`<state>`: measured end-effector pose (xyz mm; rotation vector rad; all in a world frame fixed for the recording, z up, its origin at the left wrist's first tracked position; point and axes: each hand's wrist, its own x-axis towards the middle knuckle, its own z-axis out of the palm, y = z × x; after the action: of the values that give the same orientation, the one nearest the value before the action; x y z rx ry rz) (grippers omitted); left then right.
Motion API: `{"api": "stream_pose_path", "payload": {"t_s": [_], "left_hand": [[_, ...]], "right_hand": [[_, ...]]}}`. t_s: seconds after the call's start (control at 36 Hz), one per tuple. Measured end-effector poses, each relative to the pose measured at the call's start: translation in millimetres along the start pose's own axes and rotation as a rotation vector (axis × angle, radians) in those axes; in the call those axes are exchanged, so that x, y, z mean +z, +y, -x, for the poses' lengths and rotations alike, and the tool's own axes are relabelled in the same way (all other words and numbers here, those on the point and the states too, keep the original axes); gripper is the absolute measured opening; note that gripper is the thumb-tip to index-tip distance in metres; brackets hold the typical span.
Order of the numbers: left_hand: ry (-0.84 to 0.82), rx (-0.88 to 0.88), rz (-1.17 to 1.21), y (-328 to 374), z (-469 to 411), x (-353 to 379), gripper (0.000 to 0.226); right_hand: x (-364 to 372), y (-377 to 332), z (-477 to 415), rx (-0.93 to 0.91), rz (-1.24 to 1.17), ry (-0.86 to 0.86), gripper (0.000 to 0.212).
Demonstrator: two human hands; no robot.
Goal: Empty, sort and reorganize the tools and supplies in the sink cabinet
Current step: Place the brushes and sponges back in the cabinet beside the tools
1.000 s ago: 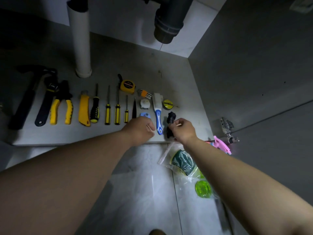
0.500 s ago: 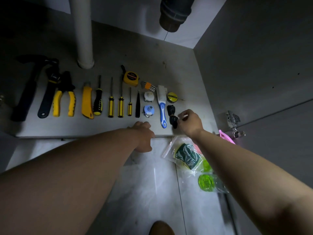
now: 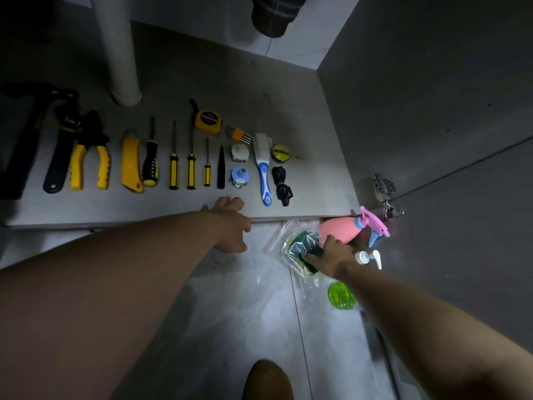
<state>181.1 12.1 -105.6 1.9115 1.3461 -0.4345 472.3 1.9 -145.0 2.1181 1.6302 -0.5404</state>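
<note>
Seen from the head camera, the tools lie in a neat row on the cabinet floor, under a white pipe and a dark drain pipe. From the left these are a hammer, an adjustable wrench, yellow-handled pliers, a yellow utility knife, four screwdrivers of falling size and a slim black pointed tool. Behind them sit a yellow tape measure and a set of hex keys. Further right come a white fitting, a blue fitting, a blue-handled brush, a roll of tape and a black lump that is too dark to identify. The left hand rests at the front edge of the cabinet floor, its fingers loosely bent and holding nothing. The supplies lie on the tiled floor just in front of the cabinet, at its right end. There the right hand lies on a clear plastic bag with a green scouring sponge inside. Its thumb and fingers are spread over the sponge, but I cannot tell whether they close on it. A pink spray bottle lies just beyond that hand, with a white pump dispenser to its right and a green scrubber nearer the camera.
</note>
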Motion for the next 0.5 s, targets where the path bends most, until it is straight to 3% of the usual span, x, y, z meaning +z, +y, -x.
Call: {"api": "stream_pose_path", "payload": {"t_s": [0.17,0.28,0.39,0.5], "left_hand": [[-0.002,-0.024,-0.002,2.4,-4.4,6.7,0.06],[0.011,-0.04,-0.015,6.5,-6.9,8.0,0.059],[0.01,-0.049,-0.02,9.1,-8.4,6.7,0.062],[0.002,-0.047,-0.025,7.7,-11.1,6.2,0.064]], "right_hand": [[14.8,-3.5,-14.3,0.121,-0.267,-0.077,0.065],[31.4,-9.0,-16.3,0.136,-0.593,-0.199,0.035],[37.6,-12.2,-11.5,0.195,-0.739,-0.326,0.047],[40.8,-14.4,-11.8,0.222,-0.741,-0.369,0.053]]}}
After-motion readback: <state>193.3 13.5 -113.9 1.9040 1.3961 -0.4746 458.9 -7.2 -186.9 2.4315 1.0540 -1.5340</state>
